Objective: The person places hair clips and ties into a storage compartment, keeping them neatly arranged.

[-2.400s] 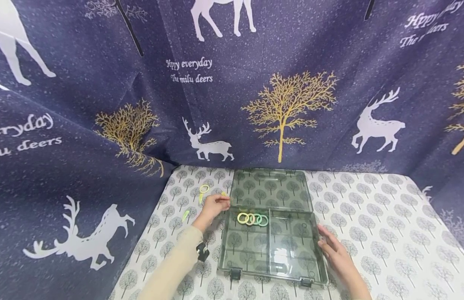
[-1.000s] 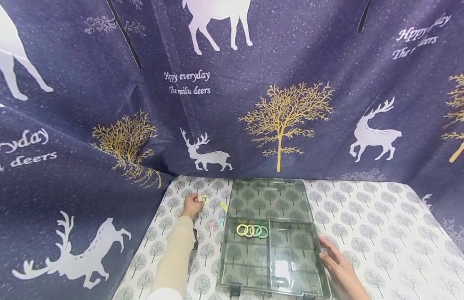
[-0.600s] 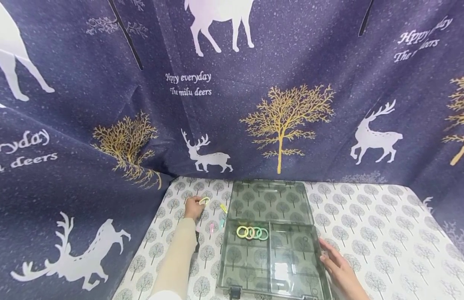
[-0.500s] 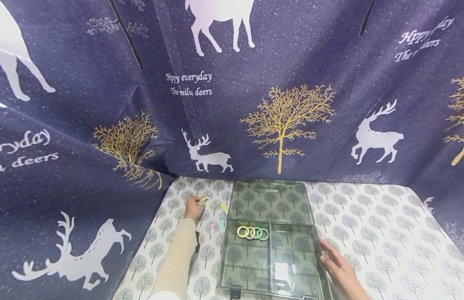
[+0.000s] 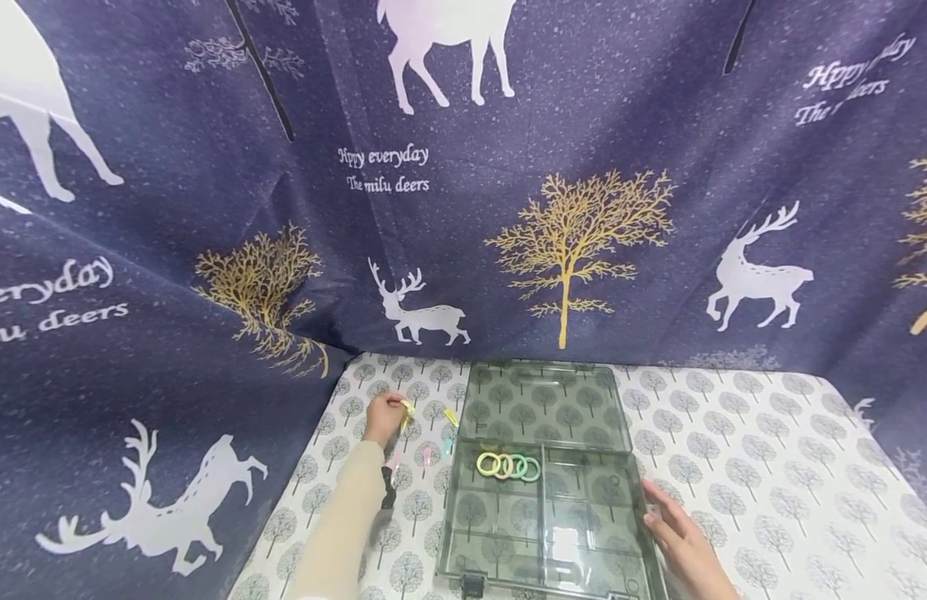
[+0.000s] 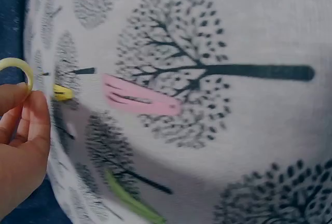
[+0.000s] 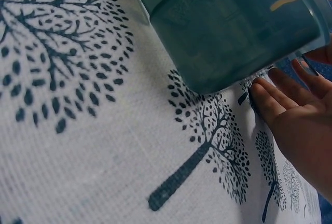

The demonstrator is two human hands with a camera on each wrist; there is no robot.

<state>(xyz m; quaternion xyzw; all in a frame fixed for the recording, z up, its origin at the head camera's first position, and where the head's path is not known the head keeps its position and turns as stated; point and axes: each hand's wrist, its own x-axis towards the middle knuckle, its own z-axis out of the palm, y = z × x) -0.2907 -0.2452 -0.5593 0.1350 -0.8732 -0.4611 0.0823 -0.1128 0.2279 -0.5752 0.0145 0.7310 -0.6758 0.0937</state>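
My left hand (image 5: 384, 418) is at the far left of the table, pinching a yellow ring-shaped hair tie (image 6: 27, 73) between thumb and fingers. Below that hand lie a yellow snap hair clip (image 6: 63, 93), a pink snap hair clip (image 6: 142, 98) and a green one (image 6: 132, 200). My right hand (image 5: 684, 537) rests against the right wall of a clear grey-green plastic box (image 5: 542, 517), its fingers fairly straight in the right wrist view. Several overlapping hair ties (image 5: 508, 467), yellow, pink and green, lie in the box's back left compartment.
The box's lid (image 5: 546, 404) lies folded back behind it. Left of the box are another yellow clip (image 5: 451, 417), a teal clip (image 5: 448, 447) and a pink clip (image 5: 427, 455). A dark deer-print curtain (image 5: 448, 217) hangs behind the tree-print tablecloth (image 5: 741, 450).
My left hand has moved from beside the lid to the far left and taken hold of the yellow hair tie, which has since tilted. My right hand has stayed at the box's right side.
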